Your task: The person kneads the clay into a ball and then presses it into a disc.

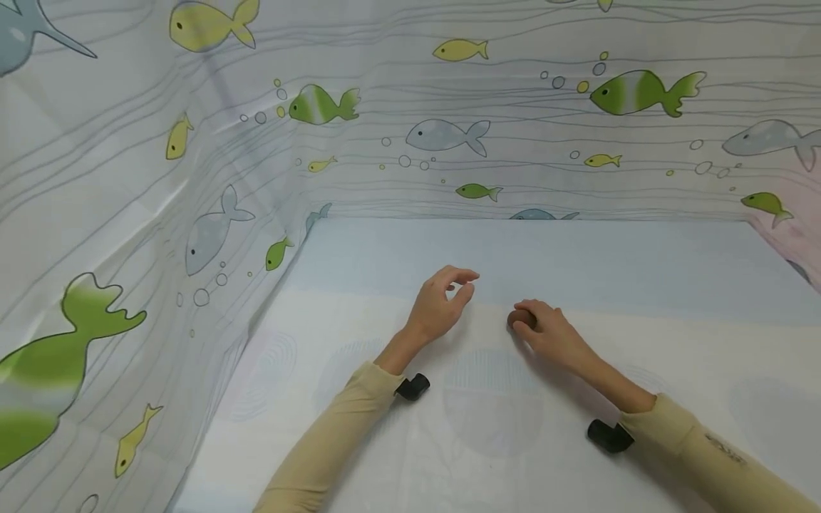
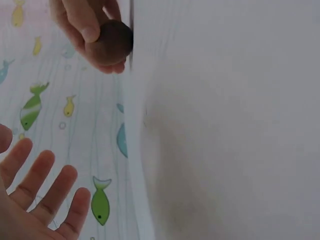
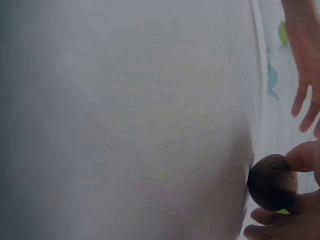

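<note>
My right hand (image 1: 548, 333) grips a dark brown, ball-like round thing (image 1: 521, 320) between thumb and fingers, low over the table. In the left wrist view the brown ball (image 2: 112, 42) looks smooth, with the thumb pressed on its side. The right wrist view has the ball (image 3: 272, 183) right at the tabletop, a fine dark line across its upper part. To the left, my left hand (image 1: 439, 305) hovers with loosely bent, spread fingers and nothing held. Its fingers (image 2: 57, 192) are parted in the left wrist view.
A pale cloth with faint circle prints covers the table (image 1: 494, 420). Behind and to the left hangs a white curtain (image 1: 385, 85) printed with green, yellow and grey fish. Black wrist cameras (image 1: 413, 387) sit at both sleeve cuffs.
</note>
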{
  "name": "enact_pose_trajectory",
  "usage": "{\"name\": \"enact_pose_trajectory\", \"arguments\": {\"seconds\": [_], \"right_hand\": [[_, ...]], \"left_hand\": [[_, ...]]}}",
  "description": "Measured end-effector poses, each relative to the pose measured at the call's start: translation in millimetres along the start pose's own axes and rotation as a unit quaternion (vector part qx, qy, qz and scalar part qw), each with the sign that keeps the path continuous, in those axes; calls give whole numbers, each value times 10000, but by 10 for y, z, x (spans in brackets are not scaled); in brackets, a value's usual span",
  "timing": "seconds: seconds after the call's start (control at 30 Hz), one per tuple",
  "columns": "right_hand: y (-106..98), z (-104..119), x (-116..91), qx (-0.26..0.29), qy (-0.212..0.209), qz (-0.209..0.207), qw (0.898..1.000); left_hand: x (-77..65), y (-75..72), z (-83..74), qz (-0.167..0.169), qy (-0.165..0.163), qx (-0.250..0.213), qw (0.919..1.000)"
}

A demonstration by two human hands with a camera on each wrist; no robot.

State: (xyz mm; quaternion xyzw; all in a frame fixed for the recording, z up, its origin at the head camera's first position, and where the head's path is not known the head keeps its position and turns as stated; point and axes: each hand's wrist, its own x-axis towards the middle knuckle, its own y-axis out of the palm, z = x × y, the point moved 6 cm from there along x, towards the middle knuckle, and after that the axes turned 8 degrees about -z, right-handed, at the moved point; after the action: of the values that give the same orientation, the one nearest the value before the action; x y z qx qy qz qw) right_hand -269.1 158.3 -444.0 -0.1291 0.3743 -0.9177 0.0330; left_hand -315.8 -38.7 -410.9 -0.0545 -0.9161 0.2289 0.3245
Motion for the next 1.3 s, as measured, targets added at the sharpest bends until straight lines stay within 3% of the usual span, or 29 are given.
{"name": "enact_pose_trajectory", "arguments": {"seconds": [0.37,0.67,1.0,1.3], "right_hand": [[377,86,339,-555,-67,631,9964],[511,78,527,-1424,-901,485,9845],[649,-10,580,-1800,-968,923,9745],[615,14,636,-2003,-732,1271,9687]], "left_hand": [[-111,70,7,909,-435,378,9942],[-131,56,-27,1269,-783,1079,9829],[-108,6,-12,1430,-750,1468,9759],[29,-64,-45,1765,-448,2164,9592]]}}
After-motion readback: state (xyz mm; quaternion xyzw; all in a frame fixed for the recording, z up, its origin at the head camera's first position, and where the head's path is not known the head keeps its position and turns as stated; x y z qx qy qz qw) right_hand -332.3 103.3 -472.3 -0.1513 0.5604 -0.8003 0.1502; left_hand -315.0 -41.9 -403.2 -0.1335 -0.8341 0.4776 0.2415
